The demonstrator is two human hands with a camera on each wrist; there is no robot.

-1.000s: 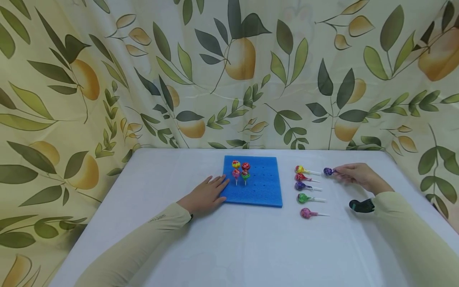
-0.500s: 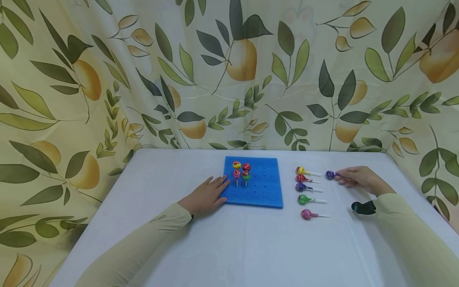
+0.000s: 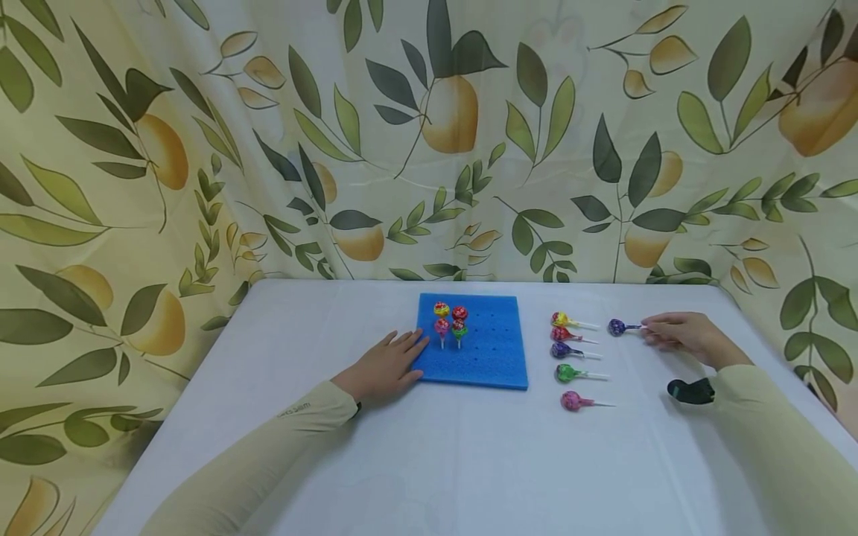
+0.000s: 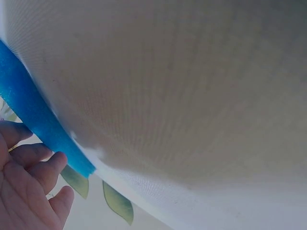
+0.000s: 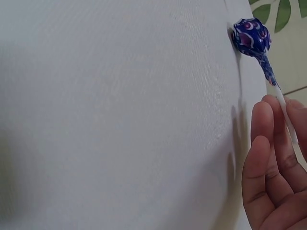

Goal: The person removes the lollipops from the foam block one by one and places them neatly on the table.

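In the head view my right hand [image 3: 690, 336] pinches the white stick of a purple-blue wrapped lollipop [image 3: 617, 327] at the table's right side. The right wrist view shows the stick between thumb and fingertips, with the candy head [image 5: 252, 37] pointing away from the palm, close over the white cloth. My left hand [image 3: 385, 367] lies with fingers spread, its fingertips on the left edge of a blue foam board [image 3: 492, 357]. Several lollipops stand upright in the board's left part: yellow [image 3: 441, 308], red [image 3: 459, 313], pink [image 3: 441, 326] and green [image 3: 459, 330].
Between board and right hand lies a column of lollipops: yellow [image 3: 560, 319], red [image 3: 560, 333], purple [image 3: 560, 350], green [image 3: 566, 372] and pink [image 3: 572, 401]. Small holes dot the foam. A leaf-and-fruit patterned curtain [image 3: 375, 186] hangs behind the white table [image 3: 496, 469].
My right hand has shifted a little to the right, its fingers now farther back along the stick, so more of it shows. The left hand and the board keep their places.
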